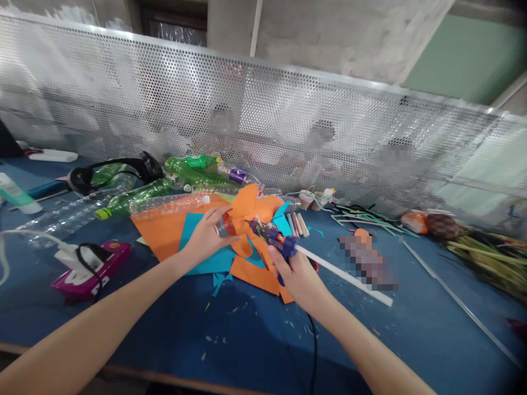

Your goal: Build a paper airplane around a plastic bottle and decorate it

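My right hand (302, 280) grips a blue glue gun (288, 244), its nozzle pointing left at an orange paper flower (246, 204). A long white glue stick (346, 274) juts out of the gun's back end. My left hand (206, 236) has thumb and fingers closed around the left side of the flower; the exact contact is partly hidden. Under and behind the flower lie orange paper (152, 233) and blue paper (189, 225). Small blue paper scraps (221, 282) are close to the blue sheet.
Green bottles (144, 195) and clear bottles (168, 204) lie along the back, before a perforated metal screen (280, 109). A magenta power strip (115, 255) with a plugged-in adapter sits left. Right are thin straws (370, 216) and dried stalks (481, 258). A black cable (313, 351) trails below the gun.
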`<state>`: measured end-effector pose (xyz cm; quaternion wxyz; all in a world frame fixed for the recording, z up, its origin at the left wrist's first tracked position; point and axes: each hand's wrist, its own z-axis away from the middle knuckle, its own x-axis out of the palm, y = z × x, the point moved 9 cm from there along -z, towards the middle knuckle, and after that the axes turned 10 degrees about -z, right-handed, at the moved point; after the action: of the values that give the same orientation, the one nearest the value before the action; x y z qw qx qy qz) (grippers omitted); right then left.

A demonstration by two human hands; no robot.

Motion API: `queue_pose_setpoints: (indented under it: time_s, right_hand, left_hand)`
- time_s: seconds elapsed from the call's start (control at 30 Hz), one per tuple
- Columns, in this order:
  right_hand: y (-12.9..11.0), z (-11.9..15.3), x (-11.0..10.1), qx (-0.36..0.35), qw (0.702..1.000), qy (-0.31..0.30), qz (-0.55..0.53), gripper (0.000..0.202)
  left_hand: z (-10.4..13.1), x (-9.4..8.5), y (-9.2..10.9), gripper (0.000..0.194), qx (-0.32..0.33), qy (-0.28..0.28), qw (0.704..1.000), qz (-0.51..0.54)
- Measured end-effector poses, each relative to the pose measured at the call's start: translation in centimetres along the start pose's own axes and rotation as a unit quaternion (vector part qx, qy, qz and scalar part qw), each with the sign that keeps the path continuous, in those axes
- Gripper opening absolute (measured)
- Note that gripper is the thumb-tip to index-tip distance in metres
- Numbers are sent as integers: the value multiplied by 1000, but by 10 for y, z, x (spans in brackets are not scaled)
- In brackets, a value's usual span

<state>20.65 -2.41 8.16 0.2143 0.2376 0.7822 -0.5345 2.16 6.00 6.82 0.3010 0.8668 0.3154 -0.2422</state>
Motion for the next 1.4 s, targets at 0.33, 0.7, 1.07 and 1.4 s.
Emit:
queue_pose_setpoints:
  time_s: [0.33,0.7,1.07,1.4]
  right_hand:
    - [24,-15,-18,16,999,32,-20,45]
    - [18,-14,-15,3,999,26,-42,40]
    - [17,-14,-14,6,999,21,-41,41]
    - [16,-13,-12,16,1000,13,-23,43]
  left_hand:
    - [-2,1,-6,68,-32,-18,999,4]
    - [-3,2,-7,68,-47,-35,998,16]
    - [-3,1,-8,67,-50,-33,998,6]
    - [-4,0,-6,65,-53,-39,998,13]
